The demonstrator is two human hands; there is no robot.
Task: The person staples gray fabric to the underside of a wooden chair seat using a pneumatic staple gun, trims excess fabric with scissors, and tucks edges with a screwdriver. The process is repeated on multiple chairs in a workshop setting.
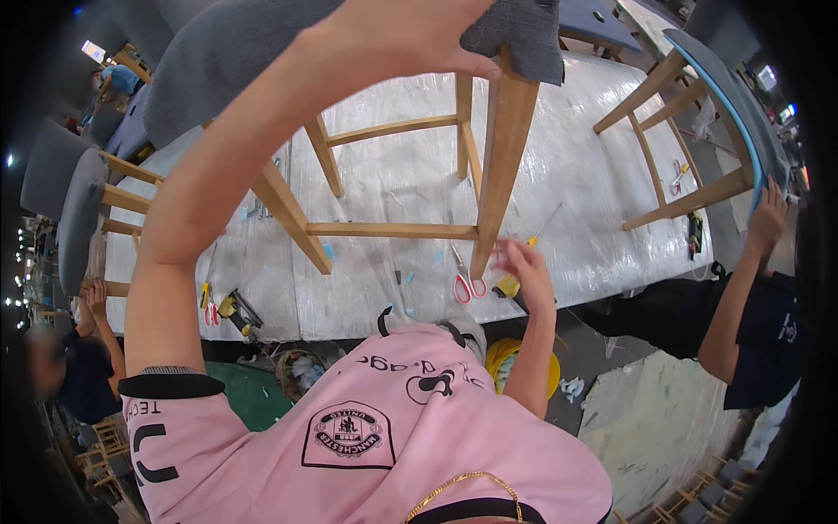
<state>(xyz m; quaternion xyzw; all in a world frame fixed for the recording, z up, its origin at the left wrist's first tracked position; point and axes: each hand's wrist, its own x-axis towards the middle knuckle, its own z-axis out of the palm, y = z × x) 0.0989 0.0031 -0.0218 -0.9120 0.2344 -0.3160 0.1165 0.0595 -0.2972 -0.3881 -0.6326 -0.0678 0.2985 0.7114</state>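
A chair with grey fabric upholstery (227, 65) and a pale wooden frame (393, 230) stands on the plastic-covered table in front of me. My left hand (406, 39) is closed at the top of its near right leg, the thumb stretched along the wood and fabric; the fingertips pass out of sight at the upper edge. My right hand (526, 271) is beside the foot of that leg, touching nothing I can see, its fingers loosely bent and apart. Close to it lie red-handled scissors (467, 286), a yellow-and-black tool (509, 286) and a yellow-handled screwdriver (532, 240).
The table (576, 192) is wrapped in clear film. Left on it lie another yellow-and-black tool (236, 313) and red-handled scissors (211, 314). Co-workers handle chairs at both sides: a right-hand chair (733, 131) and a left-hand chair (83, 210). Below the edge is a yellow bucket (552, 371).
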